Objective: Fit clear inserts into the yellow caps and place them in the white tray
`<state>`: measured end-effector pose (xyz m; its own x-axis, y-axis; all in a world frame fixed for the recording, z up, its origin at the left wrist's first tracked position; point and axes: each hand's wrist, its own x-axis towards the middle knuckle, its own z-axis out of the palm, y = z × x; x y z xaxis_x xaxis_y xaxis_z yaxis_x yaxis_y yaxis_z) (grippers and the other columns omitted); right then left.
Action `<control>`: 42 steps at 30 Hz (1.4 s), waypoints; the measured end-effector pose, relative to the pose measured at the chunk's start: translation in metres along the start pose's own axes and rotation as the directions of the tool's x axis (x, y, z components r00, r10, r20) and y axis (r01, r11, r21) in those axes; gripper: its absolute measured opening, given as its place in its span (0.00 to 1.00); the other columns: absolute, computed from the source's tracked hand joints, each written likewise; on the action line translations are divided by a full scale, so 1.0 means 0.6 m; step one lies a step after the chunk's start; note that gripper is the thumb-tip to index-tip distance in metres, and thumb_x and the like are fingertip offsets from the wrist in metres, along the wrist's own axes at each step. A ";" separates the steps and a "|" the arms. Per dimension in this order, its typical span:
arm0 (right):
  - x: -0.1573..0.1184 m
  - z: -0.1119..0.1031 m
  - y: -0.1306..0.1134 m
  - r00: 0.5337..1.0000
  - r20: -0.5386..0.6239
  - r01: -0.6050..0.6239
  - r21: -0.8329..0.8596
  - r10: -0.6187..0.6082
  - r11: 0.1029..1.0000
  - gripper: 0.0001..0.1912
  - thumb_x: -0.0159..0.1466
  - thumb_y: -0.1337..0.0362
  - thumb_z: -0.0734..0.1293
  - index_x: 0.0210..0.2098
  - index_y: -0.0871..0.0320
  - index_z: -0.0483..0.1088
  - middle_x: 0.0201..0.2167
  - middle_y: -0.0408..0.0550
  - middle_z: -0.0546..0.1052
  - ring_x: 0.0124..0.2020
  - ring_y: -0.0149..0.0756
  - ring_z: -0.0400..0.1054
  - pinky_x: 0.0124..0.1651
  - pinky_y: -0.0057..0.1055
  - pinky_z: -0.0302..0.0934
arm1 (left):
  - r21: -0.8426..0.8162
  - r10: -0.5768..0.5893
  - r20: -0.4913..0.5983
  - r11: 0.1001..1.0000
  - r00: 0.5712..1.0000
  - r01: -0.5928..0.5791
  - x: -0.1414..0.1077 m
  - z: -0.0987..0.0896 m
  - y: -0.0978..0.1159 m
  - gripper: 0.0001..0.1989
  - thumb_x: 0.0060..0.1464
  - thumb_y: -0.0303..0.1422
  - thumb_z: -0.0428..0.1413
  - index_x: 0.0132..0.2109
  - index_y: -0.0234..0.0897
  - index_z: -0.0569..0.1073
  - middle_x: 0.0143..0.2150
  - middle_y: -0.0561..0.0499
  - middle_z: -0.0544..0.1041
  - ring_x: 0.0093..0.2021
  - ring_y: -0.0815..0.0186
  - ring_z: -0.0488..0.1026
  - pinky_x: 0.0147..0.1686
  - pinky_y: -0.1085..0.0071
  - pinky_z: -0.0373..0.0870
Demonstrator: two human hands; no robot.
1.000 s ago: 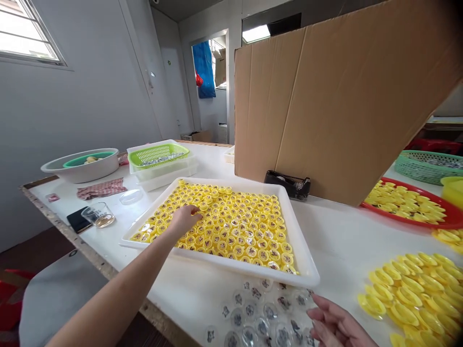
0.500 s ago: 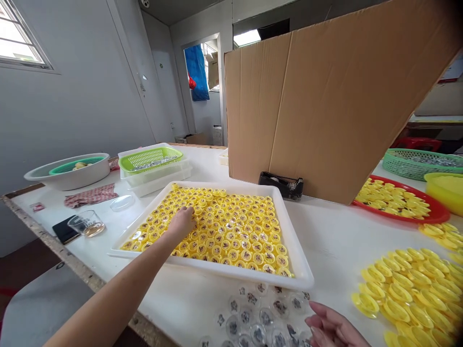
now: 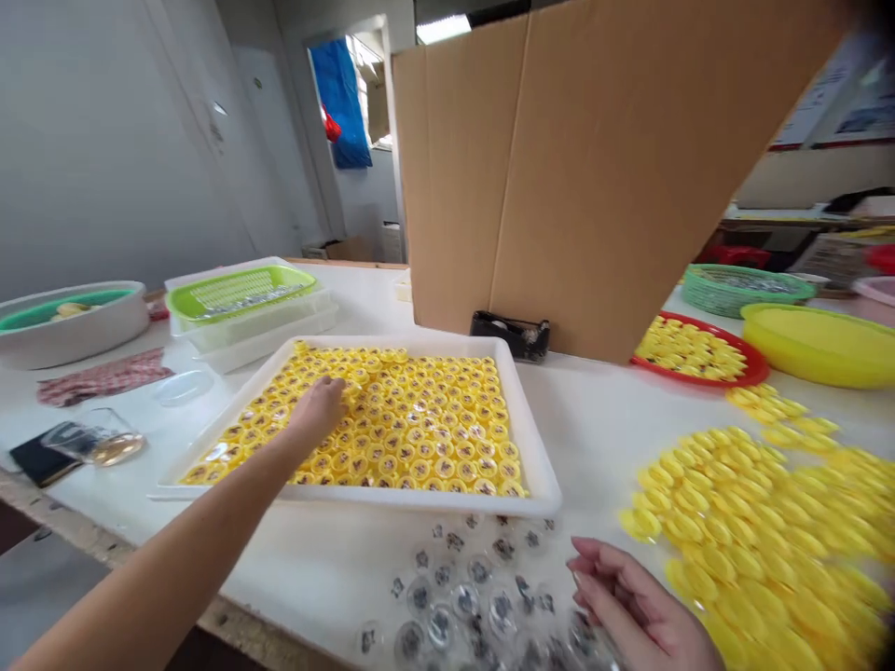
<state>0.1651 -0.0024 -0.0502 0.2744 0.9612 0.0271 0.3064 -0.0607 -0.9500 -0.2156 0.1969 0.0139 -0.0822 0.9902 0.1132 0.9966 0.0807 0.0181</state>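
Observation:
My left hand [image 3: 320, 408] reaches over the white tray [image 3: 538, 466], its fingers bent down among the yellow round pieces [image 3: 419, 438] with printed centres; what its fingertips touch is hidden. Beside the clear discs [image 3: 465, 596] with small dark pictures, on the table in front of the tray, is my right hand [image 3: 629, 596]. Its fingers are curled, thumb near the forefinger, and whatever may be between them is too small to make out. Loose yellow pieces [image 3: 762, 531] spread over the table right of that hand.
A big cardboard sheet [image 3: 559, 168] stands behind a black tape dispenser [image 3: 510, 335]. Farther right are a red tray [image 3: 759, 363] and a yellow basin [image 3: 825, 349]. At left: a green basket [image 3: 188, 303], a glass [image 3: 112, 443], a cloth [image 3: 104, 376] and a grey basin [image 3: 84, 331].
The view has turned right, so the tray and table items sit farther left. My left hand remains over the tray's pieces; my right hand stays by the clear discs.

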 end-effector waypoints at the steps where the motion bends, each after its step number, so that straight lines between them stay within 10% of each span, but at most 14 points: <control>1: 0.006 -0.018 0.001 0.999 0.014 0.030 -0.101 -0.028 0.994 0.19 0.56 0.51 0.66 0.40 0.56 0.72 0.31 0.47 0.79 0.31 0.38 0.74 0.32 0.26 0.69 | -0.012 0.008 -0.019 1.000 1.000 -0.008 -0.007 -0.011 0.005 0.17 0.53 0.33 0.54 0.50 0.32 0.68 0.47 0.41 0.70 0.43 0.57 0.71 0.39 0.63 0.68; 7: 0.045 -0.112 0.000 0.983 0.037 0.140 -0.784 -0.179 0.605 0.14 0.64 0.61 0.54 0.36 0.56 0.69 0.37 0.50 0.74 0.37 0.39 0.70 0.39 0.33 0.64 | -0.238 0.179 -0.263 0.940 0.948 -0.244 -0.135 -0.077 0.075 0.15 0.56 0.39 0.49 0.47 0.36 0.69 0.40 0.49 0.73 0.32 0.66 0.70 0.35 0.71 0.66; 12: 0.092 -0.118 -0.002 0.996 0.028 0.065 -0.884 -0.087 0.464 0.12 0.61 0.65 0.59 0.42 0.58 0.69 0.38 0.53 0.71 0.35 0.43 0.69 0.30 0.33 0.57 | -0.658 0.582 -0.254 0.481 0.772 -0.579 -0.295 -0.038 0.180 0.07 0.56 0.32 0.51 0.42 0.41 0.70 0.32 0.53 0.74 0.25 0.71 0.70 0.24 0.79 0.64; 22: 0.108 -0.091 -0.052 0.992 0.128 0.103 -0.860 0.017 0.500 0.09 0.58 0.63 0.64 0.37 0.57 0.70 0.34 0.48 0.70 0.30 0.37 0.68 0.30 0.30 0.55 | -0.909 0.491 0.195 0.416 0.849 -0.032 -0.358 0.029 0.250 0.08 0.53 0.32 0.51 0.40 0.40 0.73 0.34 0.49 0.75 0.32 0.65 0.70 0.33 0.71 0.66; 24: 0.072 -0.070 -0.086 0.979 0.205 0.166 -0.813 0.009 0.559 0.08 0.58 0.60 0.65 0.36 0.55 0.70 0.29 0.42 0.69 0.27 0.33 0.66 0.30 0.28 0.57 | -0.932 0.446 0.361 0.203 0.819 0.300 -0.358 0.030 0.261 0.14 0.54 0.38 0.52 0.47 0.40 0.70 0.42 0.46 0.74 0.35 0.63 0.72 0.35 0.68 0.69; 28: -0.001 -0.017 -0.133 0.903 0.421 0.343 -0.586 -0.086 0.734 0.06 0.54 0.60 0.69 0.30 0.53 0.69 0.29 0.39 0.69 0.28 0.31 0.66 0.30 0.25 0.57 | -0.547 0.567 0.553 -0.306 0.611 0.779 -0.362 0.024 0.291 0.22 0.54 0.39 0.55 0.54 0.36 0.66 0.46 0.42 0.73 0.35 0.65 0.75 0.35 0.69 0.71; 42: 0.069 -0.023 -0.035 0.912 0.408 0.375 -0.768 -0.055 0.519 0.11 0.59 0.74 0.60 0.23 0.57 0.69 0.28 0.46 0.69 0.31 0.36 0.67 0.29 0.28 0.52 | -0.363 0.551 0.598 -0.462 0.583 0.809 -0.349 0.027 0.272 0.15 0.59 0.31 0.49 0.52 0.32 0.61 0.38 0.36 0.77 0.27 0.68 0.76 0.26 0.79 0.71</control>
<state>0.1828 0.0348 -0.0247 -0.1383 0.9891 -0.0496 0.9619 0.1223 -0.2444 -0.0356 0.0044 -0.0228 0.5062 0.6896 -0.5179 -0.5300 0.7225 0.4440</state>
